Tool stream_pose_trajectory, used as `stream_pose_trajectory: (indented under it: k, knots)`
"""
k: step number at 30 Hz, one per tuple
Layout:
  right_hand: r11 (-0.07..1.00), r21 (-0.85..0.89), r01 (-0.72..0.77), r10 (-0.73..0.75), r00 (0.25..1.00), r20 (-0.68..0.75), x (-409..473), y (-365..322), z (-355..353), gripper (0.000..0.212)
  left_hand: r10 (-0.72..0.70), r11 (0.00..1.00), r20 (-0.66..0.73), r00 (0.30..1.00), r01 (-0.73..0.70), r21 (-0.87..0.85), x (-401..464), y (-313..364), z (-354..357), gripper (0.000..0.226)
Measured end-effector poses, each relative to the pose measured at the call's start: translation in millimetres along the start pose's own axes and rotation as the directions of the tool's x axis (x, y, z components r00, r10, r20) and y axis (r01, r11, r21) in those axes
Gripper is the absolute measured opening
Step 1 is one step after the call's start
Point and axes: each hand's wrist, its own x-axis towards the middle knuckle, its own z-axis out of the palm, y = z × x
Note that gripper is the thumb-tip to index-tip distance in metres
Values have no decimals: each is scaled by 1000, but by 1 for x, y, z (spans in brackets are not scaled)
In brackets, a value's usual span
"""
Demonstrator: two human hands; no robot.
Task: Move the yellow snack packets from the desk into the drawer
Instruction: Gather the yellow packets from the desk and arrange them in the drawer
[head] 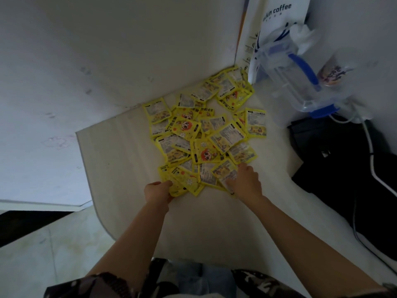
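Yellow snack packets (202,134) heaped on the pale desk (120,168), spilling back into the wall corner; left hand (158,191) pinching the near-left packets; right hand (245,179) flat, fingers spread, on the near-right ones; clear jug (296,80) well off right.

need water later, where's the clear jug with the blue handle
In the head view, the clear jug stands at the desk's far right, beside the coffee bag, right of the yellow packets.
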Motion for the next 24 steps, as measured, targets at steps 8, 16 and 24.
stream_pose_trajectory:
  k: [8,16,24]
  knots:
    - [997,-19,-79,79,997,1,4,-8,1,67,-28,999,81,996,31,-31,-18,12,-3,26]
    - [996,71,-49,48,999,11,3,-7,4,62,-20,999,123,992,25,-40,-16,14,-22,25]
    - [976,218,19,-30,998,46,8,-3,-8,28,47,997,69,997,-42,-63,-5,33,-48,19]
